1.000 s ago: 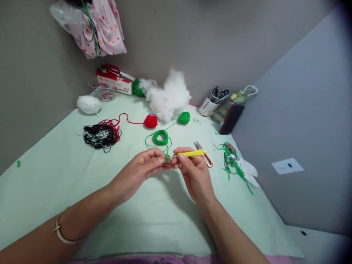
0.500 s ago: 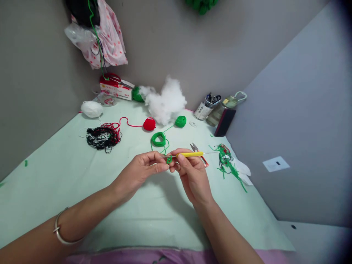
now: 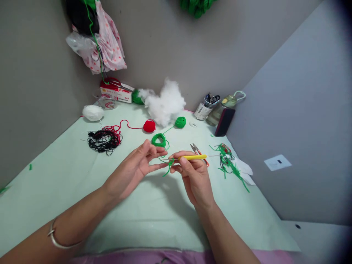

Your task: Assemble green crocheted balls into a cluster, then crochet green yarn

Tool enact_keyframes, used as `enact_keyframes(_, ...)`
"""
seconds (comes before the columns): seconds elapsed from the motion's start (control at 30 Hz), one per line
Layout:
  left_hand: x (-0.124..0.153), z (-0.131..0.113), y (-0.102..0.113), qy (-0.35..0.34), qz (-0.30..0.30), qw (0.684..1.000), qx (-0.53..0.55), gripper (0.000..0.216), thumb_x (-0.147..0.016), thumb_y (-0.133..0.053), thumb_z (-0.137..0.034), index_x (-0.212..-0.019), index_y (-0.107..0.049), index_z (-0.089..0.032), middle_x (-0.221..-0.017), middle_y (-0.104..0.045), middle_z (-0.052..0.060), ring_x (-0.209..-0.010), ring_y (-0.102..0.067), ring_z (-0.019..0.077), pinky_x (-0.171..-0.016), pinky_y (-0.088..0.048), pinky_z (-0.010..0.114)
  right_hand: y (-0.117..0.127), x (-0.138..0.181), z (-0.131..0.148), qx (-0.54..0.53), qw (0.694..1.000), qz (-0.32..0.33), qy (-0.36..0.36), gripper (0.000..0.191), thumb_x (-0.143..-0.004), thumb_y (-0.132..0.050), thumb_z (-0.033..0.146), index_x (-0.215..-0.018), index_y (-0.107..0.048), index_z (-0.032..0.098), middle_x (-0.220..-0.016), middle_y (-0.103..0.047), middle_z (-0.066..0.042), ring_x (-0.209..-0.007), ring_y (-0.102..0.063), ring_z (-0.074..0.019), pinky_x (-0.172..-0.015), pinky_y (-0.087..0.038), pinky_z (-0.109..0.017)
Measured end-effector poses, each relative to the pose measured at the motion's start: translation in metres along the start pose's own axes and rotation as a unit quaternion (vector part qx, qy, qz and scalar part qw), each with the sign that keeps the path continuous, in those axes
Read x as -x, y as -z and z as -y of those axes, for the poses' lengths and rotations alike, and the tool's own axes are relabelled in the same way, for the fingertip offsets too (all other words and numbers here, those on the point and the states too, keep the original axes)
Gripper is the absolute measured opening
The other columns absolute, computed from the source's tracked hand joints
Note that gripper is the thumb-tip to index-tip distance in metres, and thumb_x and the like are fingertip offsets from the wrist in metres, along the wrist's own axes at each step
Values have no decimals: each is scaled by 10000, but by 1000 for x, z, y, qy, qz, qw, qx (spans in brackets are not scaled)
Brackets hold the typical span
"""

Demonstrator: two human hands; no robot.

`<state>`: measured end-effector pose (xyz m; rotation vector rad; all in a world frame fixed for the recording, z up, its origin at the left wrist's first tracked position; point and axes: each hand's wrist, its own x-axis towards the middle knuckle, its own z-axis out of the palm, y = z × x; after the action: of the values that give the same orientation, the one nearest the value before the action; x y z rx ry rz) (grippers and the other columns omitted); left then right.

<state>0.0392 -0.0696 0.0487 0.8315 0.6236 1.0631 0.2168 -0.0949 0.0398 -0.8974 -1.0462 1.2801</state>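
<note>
A pale green table cover (image 3: 123, 227) lies under everything, giving the bright yarn a plain ground to show against. At its back sits the white fluff (image 3: 166, 102), well apart from the hands, perhaps so that loose fibres stay out of the yarn. The left hand (image 3: 134, 165) is spread wide, thumb lifted away from the fingers; a green strand runs by those fingers, seemingly to be guided rather than gripped, though its exact path there is hard to tell. The right hand (image 3: 195, 179) is closed around the yellow-handled hook (image 3: 194, 157), thumb pressed on the grip, a hold that likely keeps the metal tip steady, pointing at the left hand. Just beyond the right hand lie the orange-handled snips (image 3: 197, 149), within easy reach. The green coil (image 3: 158, 145) rests past the left fingertips, its loose turns probably letting yarn pay out freely, with the green ball (image 3: 180, 122) behind it. Smallest, the green loop (image 3: 171, 162) sits near the hook's tip, between the hands, its short tail hanging down.
</note>
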Motion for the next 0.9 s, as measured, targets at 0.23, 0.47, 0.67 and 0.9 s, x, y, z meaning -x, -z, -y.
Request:
enact_keyframes(0.23, -13, 1, -18, -130, -42, 985, -110, 676, -961, -396, -686, -483, -458, -212, -1056, -756, 76, -1284, -559, 302, -1146, -372, 511, 3, 7, 0, 25, 998, 36, 38, 132, -943, -659, 283, -956, -785, 247, -973, -729, -46, -771, -651, -134, -709, -548, -279)
enact_keyframes(0.47, 6, 13, -4, -175, 4, 921, -347, 445, -1025, -418, -489, -1001, -781, -232, -1307, -690, 56, -1418, -435, 280, -1241, -214, 473, 6, 13, 1, 51, 992, 25, 111, 159, -968, -623, 244, -998, -778, 265, -981, -716, -36, -783, -644, -123, -687, -538, -265)
enact_keyframes(0.67, 15, 17, -13, -13, 20, 982, -185, 303, -891, -704, -413, -1146, -742, -254, -1120, -743, 21, -1086, -655, 215, -998, -489, 344, 3, 21, -4, 101, 983, 14, 156, 180, -967, -614, 199, -1015, -773, 269, -990, -710, -35, -736, -613, -111, -641, -519, -265)
enact_keyframes(0.9, 13, 25, -17, -13, -22, 995, -93, 374, -816, -794, -309, -1179, -732, -243, -828, -681, -27, -843, -629, 129, -877, -491, 274, -1, 27, -1, 174, 964, -9, 199, 195, -962, -599, 159, -1023, -753, 263, -983, -692, -33, -722, -615, -112, -601, -525, -257)
